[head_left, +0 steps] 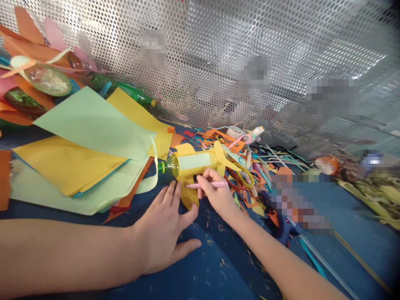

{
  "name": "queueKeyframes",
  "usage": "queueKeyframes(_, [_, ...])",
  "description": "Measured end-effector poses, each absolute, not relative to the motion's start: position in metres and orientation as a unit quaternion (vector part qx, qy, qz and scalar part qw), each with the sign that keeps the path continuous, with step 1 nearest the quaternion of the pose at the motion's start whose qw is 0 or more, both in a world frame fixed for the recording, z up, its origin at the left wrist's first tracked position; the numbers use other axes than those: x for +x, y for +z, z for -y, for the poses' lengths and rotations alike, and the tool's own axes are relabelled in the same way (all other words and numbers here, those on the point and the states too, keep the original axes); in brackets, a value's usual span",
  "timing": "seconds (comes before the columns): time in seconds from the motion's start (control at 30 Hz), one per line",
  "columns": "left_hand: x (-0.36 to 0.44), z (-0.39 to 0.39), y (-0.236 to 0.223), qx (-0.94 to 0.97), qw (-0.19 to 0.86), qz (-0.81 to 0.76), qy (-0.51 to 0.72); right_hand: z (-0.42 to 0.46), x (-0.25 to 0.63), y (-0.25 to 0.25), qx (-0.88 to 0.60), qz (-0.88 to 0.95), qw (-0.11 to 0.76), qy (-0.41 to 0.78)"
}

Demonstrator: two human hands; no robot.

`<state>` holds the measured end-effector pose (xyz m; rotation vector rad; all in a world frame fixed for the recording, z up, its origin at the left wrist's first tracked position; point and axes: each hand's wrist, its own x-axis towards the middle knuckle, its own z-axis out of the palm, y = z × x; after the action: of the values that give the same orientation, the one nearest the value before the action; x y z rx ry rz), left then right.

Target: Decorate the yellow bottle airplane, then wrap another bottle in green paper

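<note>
My right hand is closed around a pink marker, its tip on the yellow paper fin. My left hand lies with fingers spread, fingertips touching or close beside that fin. Just beyond both hands a green plastic bottle lies on its side, its neck to the left. Yellow paper wraps its body, with a pale green strip along the top. Yellow paper flaps stick out at its right end.
Sheets of green paper and yellow paper are stacked at left. Paper-decorated bottles stand behind them. Colored paper scraps cover the blue table at right, near a dark blue tool. A perforated metal panel rises behind.
</note>
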<state>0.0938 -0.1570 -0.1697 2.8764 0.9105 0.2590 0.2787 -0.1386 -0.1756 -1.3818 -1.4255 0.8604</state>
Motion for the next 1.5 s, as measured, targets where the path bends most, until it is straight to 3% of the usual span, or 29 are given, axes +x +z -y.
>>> queueKeyframes(0.8, [0.0949, 0.1574, -0.168, 0.949, 0.059, -0.301, 0.074, 0.1385, 0.2793, -0.1752, -0.557, 0.578, 0.485, 0.347])
queueKeyframes(1.07, [0.0939, 0.1578, -0.1679, 0.949, 0.053, -0.301, 0.077, 0.141, 0.2781, -0.17, -0.567, 0.495, 0.564, 0.341])
queueKeyframes(1.5, [0.0938, 0.158, -0.1691, 0.949, 0.051, -0.3, 0.075, 0.1398, 0.2777, -0.1729, -0.549, 0.561, 0.511, 0.351])
